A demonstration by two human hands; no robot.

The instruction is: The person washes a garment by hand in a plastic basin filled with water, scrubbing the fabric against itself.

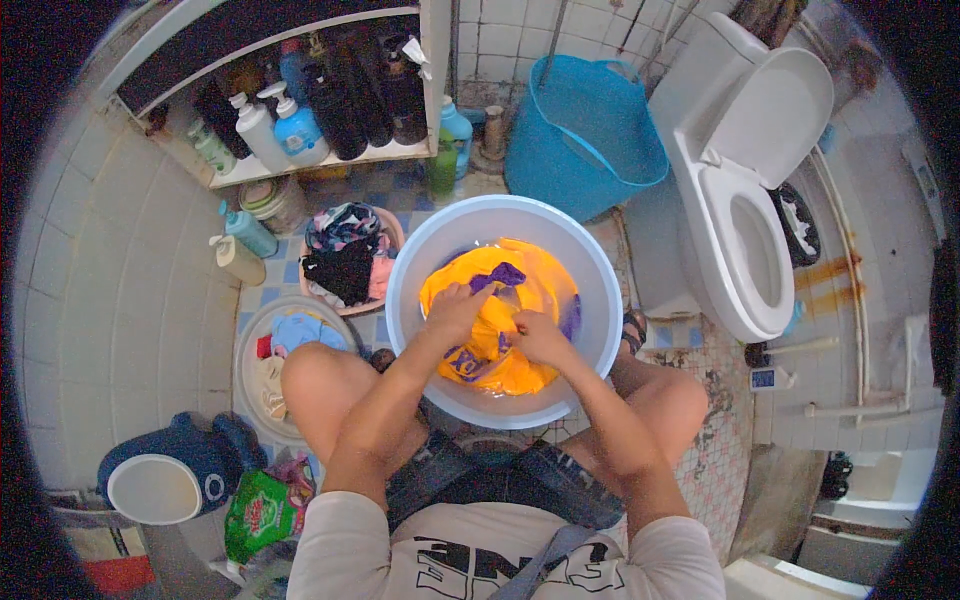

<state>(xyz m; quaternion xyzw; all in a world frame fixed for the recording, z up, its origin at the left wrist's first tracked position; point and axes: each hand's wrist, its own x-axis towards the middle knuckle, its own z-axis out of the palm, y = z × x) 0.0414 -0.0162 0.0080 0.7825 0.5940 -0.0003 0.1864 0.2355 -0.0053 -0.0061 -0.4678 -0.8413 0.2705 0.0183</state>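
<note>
Shirt (440, 525); yellow garment (495, 325) under 2 hands (457, 312) (540, 338)

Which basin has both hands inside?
The large pale blue basin with the orange garment; the pink basin and grey basin, left of it, are smaller.

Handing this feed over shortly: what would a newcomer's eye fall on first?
Probably the orange-and-purple cloth in the pale blue basin at centre, both hands on it. Next come the blue tub beyond the basin and the white toilet at upper right, its lid raised.
</note>
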